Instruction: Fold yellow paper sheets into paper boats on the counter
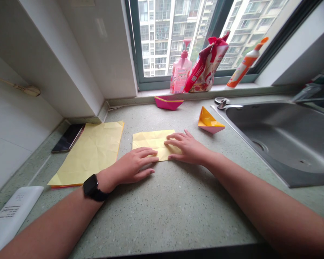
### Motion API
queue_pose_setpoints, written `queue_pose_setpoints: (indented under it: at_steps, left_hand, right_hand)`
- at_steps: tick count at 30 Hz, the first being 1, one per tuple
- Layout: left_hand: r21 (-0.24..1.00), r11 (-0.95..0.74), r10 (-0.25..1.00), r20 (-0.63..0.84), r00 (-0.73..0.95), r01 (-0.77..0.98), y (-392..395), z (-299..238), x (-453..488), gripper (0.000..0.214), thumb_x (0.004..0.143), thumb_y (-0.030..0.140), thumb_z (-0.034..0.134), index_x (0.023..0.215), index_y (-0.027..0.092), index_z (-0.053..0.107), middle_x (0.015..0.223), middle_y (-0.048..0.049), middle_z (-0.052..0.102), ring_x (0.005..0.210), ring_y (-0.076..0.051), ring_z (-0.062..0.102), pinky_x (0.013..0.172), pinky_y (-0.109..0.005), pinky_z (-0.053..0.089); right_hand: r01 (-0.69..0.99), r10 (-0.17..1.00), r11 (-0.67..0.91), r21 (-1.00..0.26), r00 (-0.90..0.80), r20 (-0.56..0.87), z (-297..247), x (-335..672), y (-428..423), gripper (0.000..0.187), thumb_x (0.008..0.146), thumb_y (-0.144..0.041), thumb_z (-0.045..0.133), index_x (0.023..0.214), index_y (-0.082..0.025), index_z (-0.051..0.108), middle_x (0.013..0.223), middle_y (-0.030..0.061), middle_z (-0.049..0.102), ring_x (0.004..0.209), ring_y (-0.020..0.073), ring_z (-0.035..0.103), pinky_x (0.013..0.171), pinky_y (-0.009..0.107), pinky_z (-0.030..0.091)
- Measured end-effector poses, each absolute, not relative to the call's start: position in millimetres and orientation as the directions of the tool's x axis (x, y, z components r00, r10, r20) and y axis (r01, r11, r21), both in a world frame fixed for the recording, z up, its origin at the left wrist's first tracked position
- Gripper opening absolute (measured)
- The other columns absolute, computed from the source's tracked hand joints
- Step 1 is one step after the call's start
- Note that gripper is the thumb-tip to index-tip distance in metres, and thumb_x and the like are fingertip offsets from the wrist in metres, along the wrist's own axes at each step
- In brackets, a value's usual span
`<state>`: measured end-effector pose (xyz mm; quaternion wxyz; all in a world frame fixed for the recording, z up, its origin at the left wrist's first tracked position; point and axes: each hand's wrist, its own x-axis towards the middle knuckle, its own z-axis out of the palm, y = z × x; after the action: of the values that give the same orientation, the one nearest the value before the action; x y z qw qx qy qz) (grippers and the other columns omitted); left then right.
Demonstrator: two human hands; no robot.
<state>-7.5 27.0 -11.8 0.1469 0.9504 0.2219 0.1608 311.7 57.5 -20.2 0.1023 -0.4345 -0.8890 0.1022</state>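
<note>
On the speckled countertop (pixel 162 212), our left hand (pixel 133 164) and right hand (pixel 191 148) lie with fingers parted, clamped on nothing, fingertips over the creased yellow paper (pixel 145 139) in front of us. We judge it folded only as far as a flat rectangle, no sides raised. Beyond, a magenta paper boat (pixel 169 104) and an orange-and-pink paper boat (pixel 212 128) stand fully shaped; leftward, the paper stack (pixel 94 151) lies flat, unfolded on top.

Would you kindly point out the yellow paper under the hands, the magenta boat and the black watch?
Yellow paper (pixel 158 141): head view, its middle.
Magenta boat (pixel 169 104): head view, its side.
Black watch (pixel 90 185): head view, screen.
</note>
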Motion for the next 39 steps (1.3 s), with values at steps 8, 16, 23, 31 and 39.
queue_pose_setpoints:
  at_steps: [8,16,23,31,39]
  left_hand:
    - [0.334,-0.857,0.469,0.191,0.862,0.392,25.9,-10.7,-5.9,0.043,0.110,0.043,0.068,0.149,0.026,0.071,0.157,-0.0158,0.066,0.147,-0.036,0.061,0.126,-0.059,0.051]
    - [0.306,-0.861,0.466,0.151,0.872,0.407,26.5,-10.6,-6.5,0.045,0.108,0.047,0.071,0.149,0.027,0.072,0.158,-0.0152,0.066,0.147,-0.037,0.061,0.125,-0.059,0.052]
    - [0.305,-0.860,0.472,0.170,0.865,0.410,26.2,-10.3,-6.3,0.042,0.109,0.047,0.070,0.147,0.029,0.073,0.156,-0.0141,0.067,0.144,-0.036,0.063,0.123,-0.057,0.053]
    - [0.319,-0.854,0.481,0.184,0.857,0.410,27.4,-12.9,-6.3,0.039,0.111,0.047,0.068,0.144,0.029,0.075,0.154,-0.0131,0.068,0.144,-0.037,0.062,0.123,-0.060,0.053]
    - [0.300,-0.873,0.455,0.213,0.865,0.385,28.2,-12.6,-6.9,0.039,0.111,0.046,0.068,0.146,0.029,0.074,0.152,-0.0134,0.069,0.141,-0.036,0.064,0.122,-0.062,0.053]
  right_hand:
    - [0.754,0.796,0.599,-0.270,-0.599,0.094,-21.0,311.4,57.0,0.055,0.097,-0.060,0.082,0.146,-0.036,0.073,0.159,0.0121,0.066,0.150,0.0411,0.057,0.133,0.080,0.024]
    - [0.752,0.798,0.584,-0.305,-0.601,0.045,-14.4,313.9,57.2,0.065,0.091,-0.062,0.088,0.149,-0.036,0.073,0.162,0.0123,0.065,0.152,0.0428,0.056,0.133,0.080,0.023]
    - [0.757,0.801,0.574,-0.311,-0.598,0.023,-13.8,324.5,61.7,0.077,0.084,-0.061,0.093,0.155,-0.039,0.069,0.172,0.0107,0.056,0.161,0.0437,0.047,0.134,0.078,0.023]
    - [0.776,0.819,0.529,-0.344,-0.573,-0.034,-14.4,343.8,74.0,0.086,0.083,-0.060,0.096,0.159,-0.036,0.065,0.175,0.0123,0.052,0.164,0.0447,0.042,0.135,0.076,0.023]
    - [0.793,0.822,0.484,-0.370,-0.557,-0.120,-8.5,348.5,76.3,0.093,0.078,-0.060,0.099,0.160,-0.034,0.064,0.178,0.0122,0.048,0.168,0.0466,0.035,0.136,0.074,0.022]
